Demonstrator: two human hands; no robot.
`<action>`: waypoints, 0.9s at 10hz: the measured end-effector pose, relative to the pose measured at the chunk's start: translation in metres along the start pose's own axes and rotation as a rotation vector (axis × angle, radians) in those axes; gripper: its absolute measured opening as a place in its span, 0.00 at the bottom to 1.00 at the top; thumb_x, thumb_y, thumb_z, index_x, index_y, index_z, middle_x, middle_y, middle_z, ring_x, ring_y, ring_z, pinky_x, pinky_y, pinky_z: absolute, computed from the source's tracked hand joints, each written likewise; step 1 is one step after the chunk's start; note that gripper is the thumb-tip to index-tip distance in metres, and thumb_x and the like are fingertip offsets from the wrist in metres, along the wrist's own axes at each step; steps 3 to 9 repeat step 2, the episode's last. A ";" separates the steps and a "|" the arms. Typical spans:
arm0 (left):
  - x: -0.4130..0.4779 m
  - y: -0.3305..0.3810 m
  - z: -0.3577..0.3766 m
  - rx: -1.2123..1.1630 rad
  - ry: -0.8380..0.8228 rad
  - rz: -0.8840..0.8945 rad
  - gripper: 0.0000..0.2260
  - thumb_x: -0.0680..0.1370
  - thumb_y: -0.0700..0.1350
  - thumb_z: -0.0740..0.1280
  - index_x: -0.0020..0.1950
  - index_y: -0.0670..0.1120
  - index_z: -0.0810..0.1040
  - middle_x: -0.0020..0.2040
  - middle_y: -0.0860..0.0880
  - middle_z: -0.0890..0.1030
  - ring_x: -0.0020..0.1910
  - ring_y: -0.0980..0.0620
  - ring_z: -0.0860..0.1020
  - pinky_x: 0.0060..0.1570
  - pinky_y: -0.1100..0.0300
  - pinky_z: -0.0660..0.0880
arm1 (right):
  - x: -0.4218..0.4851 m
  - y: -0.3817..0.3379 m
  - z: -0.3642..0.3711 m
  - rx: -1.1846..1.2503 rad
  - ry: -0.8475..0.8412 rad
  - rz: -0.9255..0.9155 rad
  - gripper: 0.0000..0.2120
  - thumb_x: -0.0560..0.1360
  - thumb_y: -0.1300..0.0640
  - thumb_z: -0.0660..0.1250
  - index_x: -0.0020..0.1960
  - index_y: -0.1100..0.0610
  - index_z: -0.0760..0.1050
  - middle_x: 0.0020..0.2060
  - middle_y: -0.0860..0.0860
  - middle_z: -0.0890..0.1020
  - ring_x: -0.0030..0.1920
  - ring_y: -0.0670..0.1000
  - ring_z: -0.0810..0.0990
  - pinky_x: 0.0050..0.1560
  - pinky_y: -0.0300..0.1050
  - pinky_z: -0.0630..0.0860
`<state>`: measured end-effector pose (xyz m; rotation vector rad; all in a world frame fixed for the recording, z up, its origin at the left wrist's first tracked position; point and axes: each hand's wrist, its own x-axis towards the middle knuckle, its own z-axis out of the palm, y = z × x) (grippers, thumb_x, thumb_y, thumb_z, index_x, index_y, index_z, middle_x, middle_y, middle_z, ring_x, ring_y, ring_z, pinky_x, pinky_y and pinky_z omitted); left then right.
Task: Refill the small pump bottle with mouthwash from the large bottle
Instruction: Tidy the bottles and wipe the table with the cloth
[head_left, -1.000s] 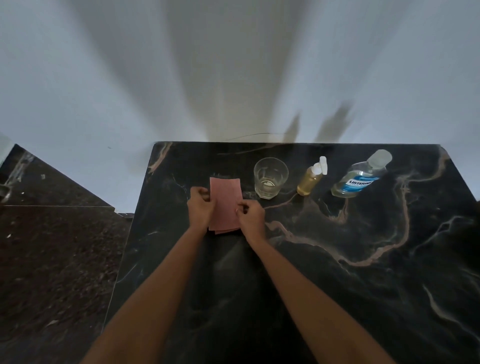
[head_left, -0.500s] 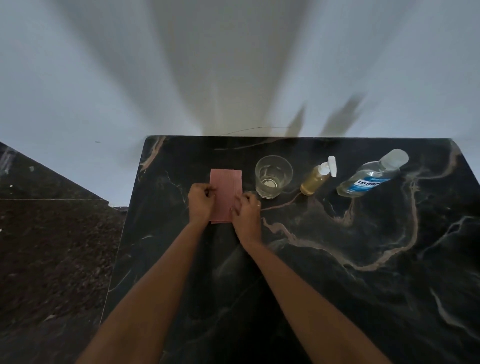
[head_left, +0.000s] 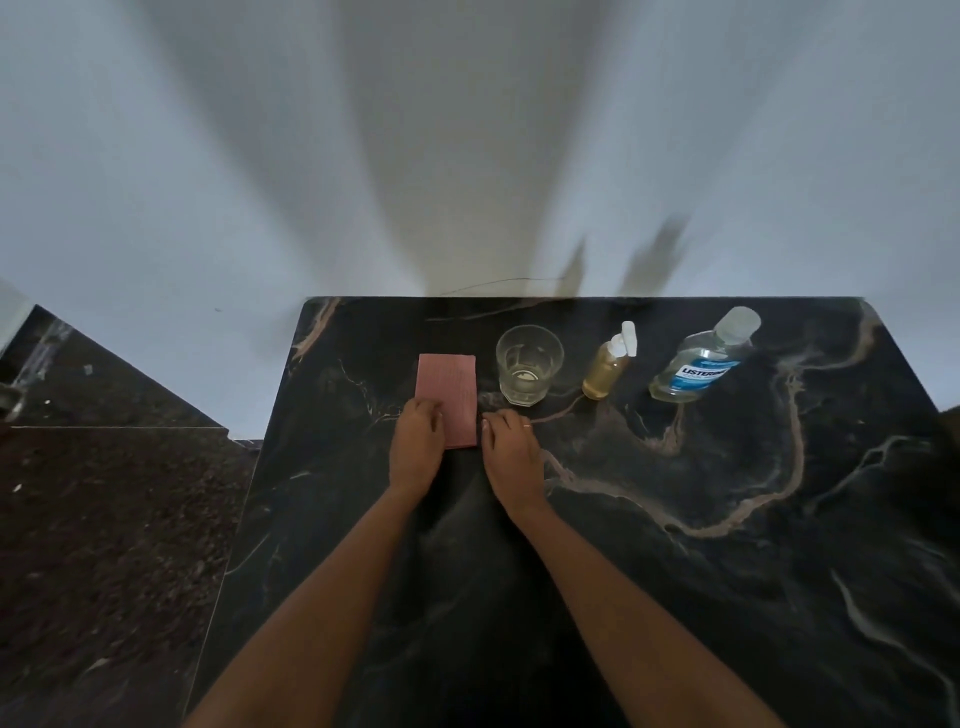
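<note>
The small pump bottle (head_left: 605, 371), holding amber liquid under a white pump head, stands at the back of the black marble table (head_left: 727, 545). To its right stands the large clear mouthwash bottle (head_left: 696, 371) with a blue label and its cap on. Both hands are well left of the bottles. My left hand (head_left: 415, 447) rests with curled fingers on the near left corner of a folded pink cloth (head_left: 449, 389). My right hand (head_left: 511, 457) lies flat on the table beside the cloth's right edge, holding nothing.
A clear drinking glass (head_left: 529, 364) with a little liquid at the bottom stands between the cloth and the pump bottle. A white wall rises right behind the table. A dark speckled floor (head_left: 104, 545) lies beyond the table's left edge.
The pink cloth has gone from a wider piece to a narrower fold. My right hand has come off it onto the table, while my left hand stays on the cloth.
</note>
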<state>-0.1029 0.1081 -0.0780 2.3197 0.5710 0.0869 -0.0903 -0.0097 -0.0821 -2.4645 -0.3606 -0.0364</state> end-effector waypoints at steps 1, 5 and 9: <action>-0.016 0.011 0.005 -0.003 -0.040 0.076 0.13 0.81 0.44 0.54 0.61 0.42 0.72 0.55 0.41 0.78 0.47 0.52 0.74 0.47 0.61 0.68 | -0.007 0.005 -0.018 0.005 0.098 -0.074 0.10 0.76 0.63 0.61 0.54 0.65 0.76 0.48 0.60 0.81 0.49 0.57 0.78 0.50 0.50 0.76; -0.034 0.029 0.006 -0.050 -0.019 0.183 0.15 0.81 0.45 0.53 0.64 0.42 0.71 0.57 0.41 0.78 0.51 0.51 0.75 0.51 0.67 0.66 | -0.016 0.009 -0.037 -0.002 0.192 -0.122 0.09 0.75 0.64 0.63 0.53 0.65 0.77 0.47 0.59 0.82 0.48 0.56 0.80 0.50 0.50 0.77; -0.034 0.029 0.006 -0.050 -0.019 0.183 0.15 0.81 0.45 0.53 0.64 0.42 0.71 0.57 0.41 0.78 0.51 0.51 0.75 0.51 0.67 0.66 | -0.016 0.009 -0.037 -0.002 0.192 -0.122 0.09 0.75 0.64 0.63 0.53 0.65 0.77 0.47 0.59 0.82 0.48 0.56 0.80 0.50 0.50 0.77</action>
